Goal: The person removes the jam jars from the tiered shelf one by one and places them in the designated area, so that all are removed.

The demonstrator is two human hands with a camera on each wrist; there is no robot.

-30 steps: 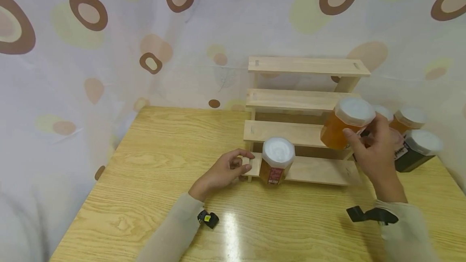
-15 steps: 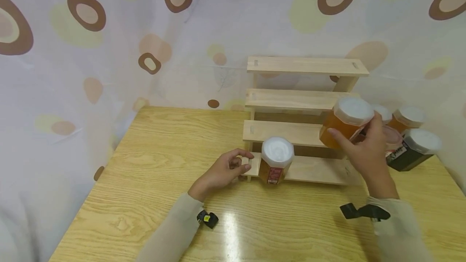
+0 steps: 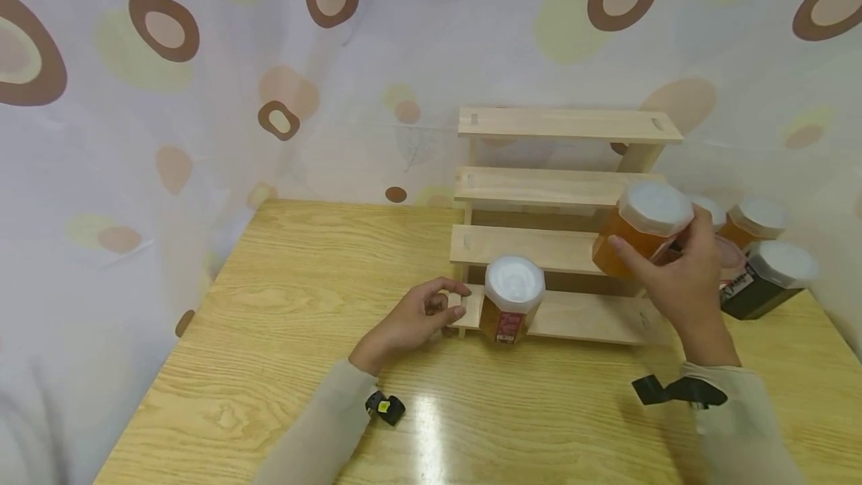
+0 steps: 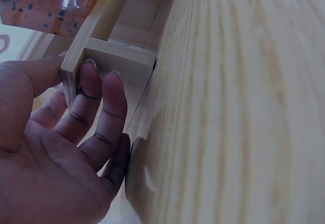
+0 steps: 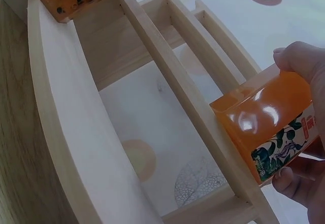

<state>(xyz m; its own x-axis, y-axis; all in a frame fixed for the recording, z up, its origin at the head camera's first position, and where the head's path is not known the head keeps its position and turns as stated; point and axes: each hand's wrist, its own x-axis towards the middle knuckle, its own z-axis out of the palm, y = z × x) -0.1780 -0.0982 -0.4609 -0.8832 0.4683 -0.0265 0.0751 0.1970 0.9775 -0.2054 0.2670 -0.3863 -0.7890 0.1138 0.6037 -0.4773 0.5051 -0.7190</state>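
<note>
My right hand (image 3: 687, 287) grips an orange jar (image 3: 626, 242) with a white lid. It holds the jar slightly tilted at the right end of the second step of a wooden stepped rack (image 3: 525, 244). In the right wrist view, the jar's base (image 5: 238, 137) overlaps that step's edge, and a leafy label shows. My left hand (image 3: 414, 316) pinches the left end of the lowest step, thumb above and fingers curled below in the left wrist view, at the board end (image 4: 76, 64). Another amber jar (image 3: 508, 320) with a red label stands on the lowest step, close to that hand.
Right of the rack stand more white-lidded jars, among them a dark one (image 3: 757, 290) and an orange one (image 3: 747, 227), partly behind my right hand. A patterned cloth (image 3: 377, 43) hangs behind the wooden table (image 3: 289, 268). The upper steps rise towards the cloth.
My right hand has shifted a little to the left around the orange jar, its thumb now further across the jar's side. The jar has barely moved. My left hand keeps its place.
</note>
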